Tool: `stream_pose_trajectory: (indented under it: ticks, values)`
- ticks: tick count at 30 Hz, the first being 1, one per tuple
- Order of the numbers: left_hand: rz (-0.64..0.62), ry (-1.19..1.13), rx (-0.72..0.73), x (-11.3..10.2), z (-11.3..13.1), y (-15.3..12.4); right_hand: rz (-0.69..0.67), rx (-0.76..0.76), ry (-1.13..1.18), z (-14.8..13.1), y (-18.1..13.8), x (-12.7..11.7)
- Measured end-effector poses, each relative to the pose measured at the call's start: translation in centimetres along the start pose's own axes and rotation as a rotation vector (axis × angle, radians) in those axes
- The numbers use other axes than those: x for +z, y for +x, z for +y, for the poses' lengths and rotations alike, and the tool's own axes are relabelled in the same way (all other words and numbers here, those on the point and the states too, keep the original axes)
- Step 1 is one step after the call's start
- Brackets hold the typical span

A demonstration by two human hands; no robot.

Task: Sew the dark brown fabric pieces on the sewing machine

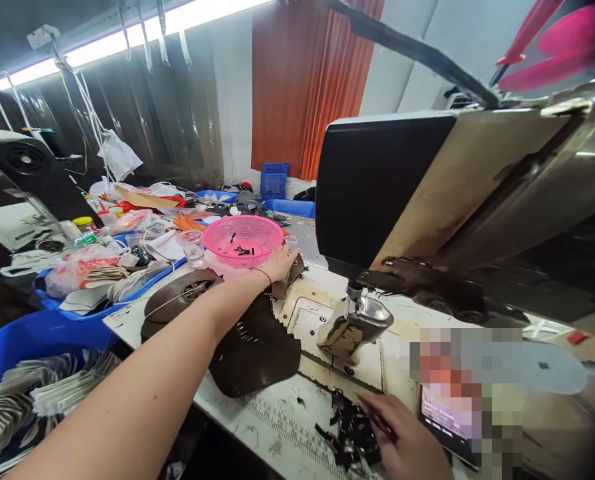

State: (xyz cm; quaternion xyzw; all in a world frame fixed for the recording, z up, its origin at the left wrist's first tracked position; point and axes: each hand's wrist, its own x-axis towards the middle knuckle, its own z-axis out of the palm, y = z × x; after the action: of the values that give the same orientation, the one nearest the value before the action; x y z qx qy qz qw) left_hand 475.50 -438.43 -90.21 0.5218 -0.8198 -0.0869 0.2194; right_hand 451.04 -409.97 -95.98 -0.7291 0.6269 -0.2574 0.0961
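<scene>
My left hand [280,262] reaches far across the table and rests at the near rim of a pink plastic basket [243,239], its fingers laid over the edge of a dark brown leather piece [252,347]. My right hand [407,443] lies at the table's front edge beside a heap of black scraps [350,430], fingers pinched around a thin dark tool [375,417]. A sewing machine [452,200] stands between both hands, its presser foot [355,327] over the plate.
Blue trays [7,350] at the left hold stacked grey fabric pieces. Clutter of bags, cups and bottles fills the back left. A phone [447,420] lies next to my right hand. A blue crate [274,180] sits by an orange curtain.
</scene>
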Motion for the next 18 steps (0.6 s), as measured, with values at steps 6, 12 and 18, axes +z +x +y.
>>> stream_pose_trajectory:
  ticks: [6,12,18]
  values:
    - [0.089,-0.147,0.001,-3.6,2.7,-4.5,-0.052,-0.005,-0.276,-3.0,3.7,2.5]
    - [-0.319,-0.757,-0.056,-3.4,7.9,-16.7,0.278,-0.240,0.069,-4.8,2.0,0.7]
    - [-0.255,-1.634,-0.319,0.4,12.4,-22.2,0.506,-0.197,0.346,-8.2,0.6,0.9]
